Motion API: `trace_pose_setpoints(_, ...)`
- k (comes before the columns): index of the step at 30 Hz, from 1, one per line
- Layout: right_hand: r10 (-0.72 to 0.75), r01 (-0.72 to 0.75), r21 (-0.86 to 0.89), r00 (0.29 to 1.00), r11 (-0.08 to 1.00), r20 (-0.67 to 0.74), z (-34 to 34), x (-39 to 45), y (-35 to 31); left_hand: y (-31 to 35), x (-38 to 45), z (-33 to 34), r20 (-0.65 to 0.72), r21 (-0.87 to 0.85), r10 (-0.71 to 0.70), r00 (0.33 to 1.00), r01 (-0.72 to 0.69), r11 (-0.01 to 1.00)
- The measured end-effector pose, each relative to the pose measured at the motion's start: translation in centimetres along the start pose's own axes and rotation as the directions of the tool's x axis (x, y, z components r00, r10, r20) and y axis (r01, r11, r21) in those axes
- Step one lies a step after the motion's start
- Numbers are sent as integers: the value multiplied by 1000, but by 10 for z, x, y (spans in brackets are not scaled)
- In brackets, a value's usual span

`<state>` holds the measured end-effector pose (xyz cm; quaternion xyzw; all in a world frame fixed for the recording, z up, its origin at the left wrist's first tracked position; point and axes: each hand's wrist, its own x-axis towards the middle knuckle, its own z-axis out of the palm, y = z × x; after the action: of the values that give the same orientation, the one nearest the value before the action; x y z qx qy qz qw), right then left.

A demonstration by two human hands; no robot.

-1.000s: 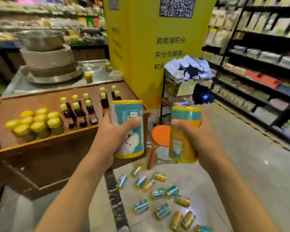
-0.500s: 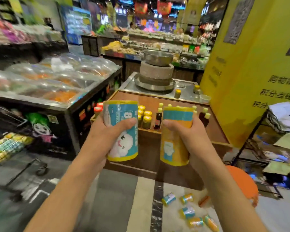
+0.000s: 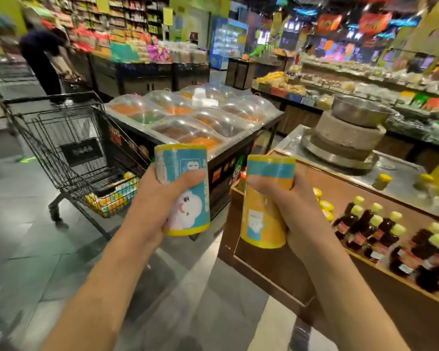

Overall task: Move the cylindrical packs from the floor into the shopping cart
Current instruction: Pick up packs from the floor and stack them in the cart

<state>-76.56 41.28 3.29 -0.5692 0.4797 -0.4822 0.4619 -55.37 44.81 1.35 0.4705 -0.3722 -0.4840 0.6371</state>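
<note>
Here, both hands hold one cylindrical pack each, upright, nearer to the viewer than the shopping cart (image 3: 69, 158) and to its right. The left hand (image 3: 157, 198) has fingers and thumb curled around the blue pack (image 3: 185, 188) at mid-height; the thumb lies across the printed face. The right hand (image 3: 289, 206) clamps the yellow pack (image 3: 261, 206) the same way, fingers wrapped around the far side and thumb across the upper band. The two packs stand close but apart.

The packs appear film-wrapped, and the wrap dents under the fingers, so judge them soft and light, probably rolled paper goods. The film may be slippery. Grip each around the middle of the barrel, not at the end caps; a one-hand hold appears sufficient.

The cart stands on the floor, beside a display counter with clear domed lids (image 3: 193, 117). Several similar packs (image 3: 112, 196) already lie in the cart's basket. Right of the cart, just past the yellow pack, a wooden stand (image 3: 276, 262) carries dark bottles (image 3: 390, 239). Beyond the cart, another person (image 3: 43, 59) bends over near the shelves.

The release point is judged to be above the basket's open top.
</note>
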Motion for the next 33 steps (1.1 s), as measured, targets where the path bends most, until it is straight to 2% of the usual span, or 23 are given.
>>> trace_pose_setpoints(8, 2, -8, 26, 978, 1000, 211, 38, 99, 13, -9, 52, -13, -183, -12, 45, 982, -48, 999)
trace_pose_setpoints(12, -19, -1, 59, 941, 998, 339, 45, 157, 20, -11, 86, -2, -308, 17, 95, 946, -95, 995)
trace_pose_setpoints(19, -54, -6, 120, 869, 993, 492, 51, 253, 27, -14, 142, 26, -446, 35, 148, 883, -148, 988)
trace_pose_setpoints(26, -67, -21, 143, 812, 989, 580, 80, 329, 39, -12, 204, 25, -542, 79, 169, 823, -150, 985)
trace_pose_setpoints(33, -28, -45, 102, 786, 994, 617, 147, 410, 55, -16, 285, -26, -619, 60, 146, 772, -139, 988)
